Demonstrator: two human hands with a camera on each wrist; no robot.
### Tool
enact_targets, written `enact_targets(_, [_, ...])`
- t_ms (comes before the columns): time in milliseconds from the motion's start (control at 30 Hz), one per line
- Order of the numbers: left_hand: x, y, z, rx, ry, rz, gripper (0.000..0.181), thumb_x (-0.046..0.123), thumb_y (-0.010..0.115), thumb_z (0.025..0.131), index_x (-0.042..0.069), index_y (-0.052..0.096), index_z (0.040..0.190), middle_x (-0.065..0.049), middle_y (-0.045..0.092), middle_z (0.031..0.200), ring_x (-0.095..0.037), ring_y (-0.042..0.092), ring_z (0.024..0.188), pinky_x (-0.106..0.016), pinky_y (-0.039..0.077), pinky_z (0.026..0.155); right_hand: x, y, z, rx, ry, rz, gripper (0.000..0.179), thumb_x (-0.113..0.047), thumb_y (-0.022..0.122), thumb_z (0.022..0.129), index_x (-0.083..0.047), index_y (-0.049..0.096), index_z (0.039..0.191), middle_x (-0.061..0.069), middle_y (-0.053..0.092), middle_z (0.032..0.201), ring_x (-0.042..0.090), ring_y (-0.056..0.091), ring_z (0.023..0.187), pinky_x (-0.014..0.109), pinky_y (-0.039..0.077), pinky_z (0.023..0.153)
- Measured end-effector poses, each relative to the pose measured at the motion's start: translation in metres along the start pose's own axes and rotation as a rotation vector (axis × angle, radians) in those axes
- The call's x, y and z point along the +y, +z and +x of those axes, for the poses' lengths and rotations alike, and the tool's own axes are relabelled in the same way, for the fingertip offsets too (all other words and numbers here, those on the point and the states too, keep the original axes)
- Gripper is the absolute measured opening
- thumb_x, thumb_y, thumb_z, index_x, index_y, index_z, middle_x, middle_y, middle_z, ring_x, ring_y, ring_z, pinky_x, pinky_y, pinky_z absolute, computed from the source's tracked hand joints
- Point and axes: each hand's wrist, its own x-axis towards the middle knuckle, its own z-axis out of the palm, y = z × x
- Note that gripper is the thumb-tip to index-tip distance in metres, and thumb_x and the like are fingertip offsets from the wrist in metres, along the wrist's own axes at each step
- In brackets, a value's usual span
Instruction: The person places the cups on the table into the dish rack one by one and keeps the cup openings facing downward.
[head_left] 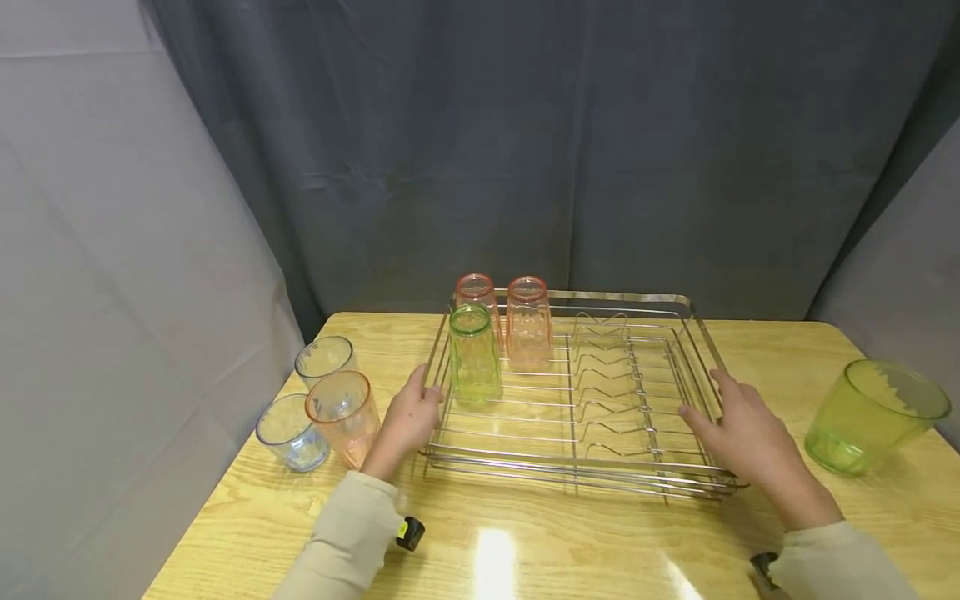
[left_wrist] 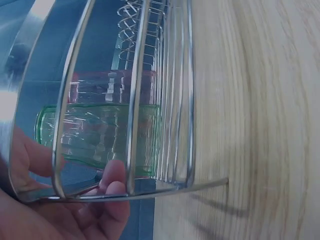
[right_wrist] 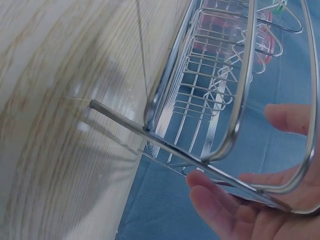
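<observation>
The left hand [head_left: 411,421] and right hand [head_left: 753,433] reach forward over the table [head_left: 585,550], gripping opposite sides of the wire rack [head_left: 572,392] between them. Left fingers [left_wrist: 114,175] curl round the wires; the right thumb points inward.

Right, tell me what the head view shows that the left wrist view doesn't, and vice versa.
Only the head view: two bluish see-through glasses, a see-through orange glass, a large yellow-green tumbler, the right hand.

Only the left wrist view: curled fingertips of the left hand gripping the silver wire dish rack.

Both: that rack and hand, a clear green glass, a clear pink glass, the wood-grain table.
</observation>
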Motion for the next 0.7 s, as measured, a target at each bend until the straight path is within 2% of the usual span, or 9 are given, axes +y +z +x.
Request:
enact_targets(133, [-0.001, 0.0, -0.001, 0.028, -0.007, -0.012, 0.055, 0.025, 0.031, 0.108, 0.006, 0.018, 0.158, -0.021, 0.062, 0.133, -0.028, 0.068, 0.081, -0.02, 0.039, 0.044, 0.0, 0.0, 0.001, 0.003, -0.01, 0.009, 0.095, -0.059, 0.04, 0.1, 0.012, 0.006, 0.154, 0.048, 0.028, 0.14, 0.059, 0.053, 0.108, 0.064, 0.047, 0.075])
enact_targets(200, [0.0, 0.001, -0.002, 0.044, -0.016, -0.004, 0.055, 0.025, 0.03, 0.107, 0.004, 0.021, 0.157, -0.02, 0.063, 0.132, -0.029, 0.07, 0.084, -0.02, 0.041, 0.045, 0.0, 0.0, 0.002, 0.007, -0.017, 0.01, 0.095, -0.058, 0.04, 0.1, 0.013, 0.006, 0.153, 0.048, 0.03, 0.139, 0.057, 0.056, 0.105, 0.062, 0.048, 0.072])
enact_targets(300, [0.0, 0.003, -0.002, 0.064, -0.029, 0.016, 0.052, 0.024, 0.029, 0.107, 0.003, 0.026, 0.155, -0.018, 0.065, 0.129, -0.023, 0.068, 0.077, -0.02, 0.041, 0.046, 0.002, 0.0, 0.003, 0.004, -0.028, 0.006, 0.096, -0.058, 0.041, 0.1, 0.013, 0.005, 0.153, 0.049, 0.031, 0.138, 0.059, 0.053, 0.107, 0.062, 0.048, 0.073])
enact_targets(433, [0.0, 0.006, -0.002, 0.065, -0.039, 0.043, 0.051, 0.025, 0.028, 0.108, 0.002, 0.03, 0.153, -0.016, 0.066, 0.126, -0.013, 0.055, 0.06, -0.02, 0.041, 0.047, 0.007, -0.001, 0.002, -0.019, -0.047, -0.012, 0.096, -0.057, 0.041, 0.101, 0.015, 0.002, 0.152, 0.051, 0.029, 0.138, 0.065, 0.044, 0.114, 0.067, 0.047, 0.076])
enact_targets(533, [0.0, 0.008, -0.001, 0.06, -0.035, 0.044, 0.051, 0.024, 0.026, 0.108, 0.001, 0.029, 0.153, -0.017, 0.065, 0.125, -0.011, 0.051, 0.057, -0.021, 0.042, 0.048, 0.01, -0.003, 0.001, -0.031, -0.056, -0.02, 0.096, -0.055, 0.042, 0.101, 0.016, 0.001, 0.152, 0.052, 0.026, 0.139, 0.068, 0.04, 0.117, 0.07, 0.045, 0.078])
enact_targets(600, [0.0, 0.007, 0.0, 0.07, -0.035, 0.033, 0.051, 0.025, 0.026, 0.108, 0.001, 0.03, 0.153, -0.017, 0.065, 0.124, -0.011, 0.053, 0.06, -0.022, 0.042, 0.05, 0.011, -0.004, 0.0, -0.013, -0.064, -0.022, 0.095, -0.054, 0.043, 0.101, 0.015, 0.004, 0.152, 0.052, 0.026, 0.139, 0.068, 0.039, 0.117, 0.072, 0.043, 0.081])
enact_targets(700, [0.0, 0.005, 0.0, 0.086, -0.035, 0.025, 0.05, 0.024, 0.026, 0.108, 0.001, 0.032, 0.152, -0.016, 0.066, 0.122, -0.013, 0.056, 0.062, -0.023, 0.044, 0.052, 0.011, -0.006, -0.002, 0.058, -0.101, -0.023, 0.091, -0.051, 0.048, 0.101, 0.015, 0.012, 0.152, 0.051, 0.028, 0.139, 0.067, 0.037, 0.118, 0.075, 0.039, 0.085])
